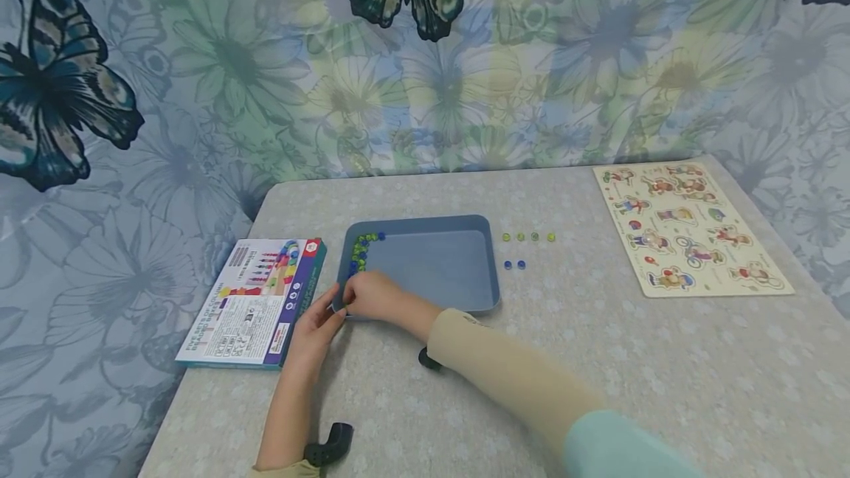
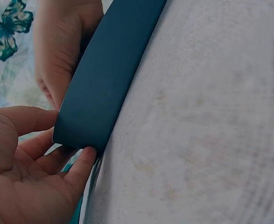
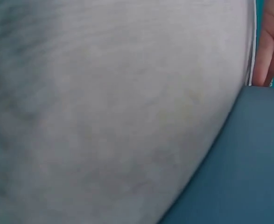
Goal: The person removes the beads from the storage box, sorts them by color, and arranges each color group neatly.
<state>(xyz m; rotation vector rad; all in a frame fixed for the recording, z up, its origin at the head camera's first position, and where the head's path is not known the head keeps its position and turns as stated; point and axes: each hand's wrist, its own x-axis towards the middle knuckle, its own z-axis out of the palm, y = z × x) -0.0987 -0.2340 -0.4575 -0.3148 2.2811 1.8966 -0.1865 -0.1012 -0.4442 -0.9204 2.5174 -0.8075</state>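
Observation:
A shallow grey-blue tray (image 1: 438, 264) lies on the table, with small green glass beads (image 1: 361, 246) and blue ones along its left side. My left hand (image 1: 312, 334) holds the tray's near left corner, thumb at the rim and other fingers against the outer wall, as the left wrist view shows. Reaching over the near rim, my right hand (image 1: 381, 297) has its curled fingers down inside that same corner. The tray wall hides these fingertips in the left wrist view, so I cannot tell whether they pinch a bead.
Right of the tray, several green beads (image 1: 535, 237) form a row above two blue beads (image 1: 514, 265). A boxed game (image 1: 252, 301) lies left of the tray, close to my left hand. At the far right lies a wooden picture board (image 1: 690, 231). A patterned curtain (image 1: 465, 94) hangs behind the table.

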